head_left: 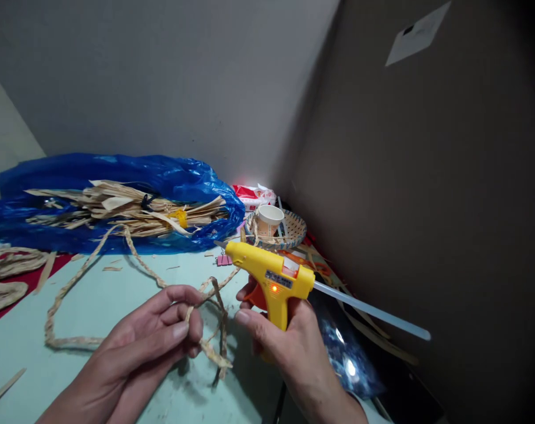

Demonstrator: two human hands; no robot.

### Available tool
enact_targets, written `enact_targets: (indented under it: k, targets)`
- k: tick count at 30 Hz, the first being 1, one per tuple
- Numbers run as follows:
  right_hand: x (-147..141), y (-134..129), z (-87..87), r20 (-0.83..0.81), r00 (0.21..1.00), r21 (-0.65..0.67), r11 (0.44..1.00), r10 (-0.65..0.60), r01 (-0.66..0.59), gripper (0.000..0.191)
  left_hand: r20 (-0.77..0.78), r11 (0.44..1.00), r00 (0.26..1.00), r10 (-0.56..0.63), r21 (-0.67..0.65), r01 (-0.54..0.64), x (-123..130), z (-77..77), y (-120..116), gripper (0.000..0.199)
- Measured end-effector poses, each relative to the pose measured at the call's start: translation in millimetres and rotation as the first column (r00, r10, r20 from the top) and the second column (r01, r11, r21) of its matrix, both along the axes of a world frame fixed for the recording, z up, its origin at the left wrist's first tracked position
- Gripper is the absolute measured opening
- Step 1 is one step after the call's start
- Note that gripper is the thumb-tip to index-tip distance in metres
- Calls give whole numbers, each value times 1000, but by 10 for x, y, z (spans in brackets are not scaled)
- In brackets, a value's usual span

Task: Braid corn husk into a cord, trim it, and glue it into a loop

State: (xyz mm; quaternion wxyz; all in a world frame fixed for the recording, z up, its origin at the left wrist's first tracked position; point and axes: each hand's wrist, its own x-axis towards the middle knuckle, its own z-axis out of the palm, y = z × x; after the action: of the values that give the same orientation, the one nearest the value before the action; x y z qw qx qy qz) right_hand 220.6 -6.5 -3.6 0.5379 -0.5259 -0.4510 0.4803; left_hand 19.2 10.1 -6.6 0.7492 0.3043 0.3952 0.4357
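Note:
My left hand (150,341) pinches a pale braided cord (213,354), whose end sticks out to the right of my fingertips. A darker strand (224,330) hangs beside that end. From my hand the braid runs in a wide loop over the pale green table (137,294). My right hand (289,347) is wrapped round the handle of a yellow glue gun (271,274), its nozzle pointing left, above and to the right of the cord. An orange light glows on the gun's side, and a long clear glue stick (373,310) juts out of its back.
A blue plastic bag (161,171) with bundled dry strips (130,209) lies along the back. Behind the gun are a woven basket (297,228) holding a paper cup (270,221), and a pink clip (224,259). Coiled braids (6,294) lie far left, a dark glossy packet (349,353) at right.

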Motion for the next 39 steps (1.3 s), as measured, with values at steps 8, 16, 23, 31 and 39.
enact_targets:
  k: [8,16,23,31,39]
  targets:
    - [-88,19,-26,-176,981,-47,994,84,-94,38,227,991,972,-65,-95,89,59,87,-53,37]
    - [-39,21,43,-150,987,48,997,62,-55,47,291,972,939,-183,-93,218,107,0,-84,20]
    - [-10,32,-24,-104,993,72,996,53,-45,43,-168,984,974,-149,68,162,76,133,-63,41]
    - [-31,47,-126,-107,994,61,998,13,-7,41,-581,822,714,391,569,13,76,107,-28,14]
    - [-28,84,-141,-122,992,-63,998,-9,1,51,-590,531,485,645,803,271,-155,39,131,8]
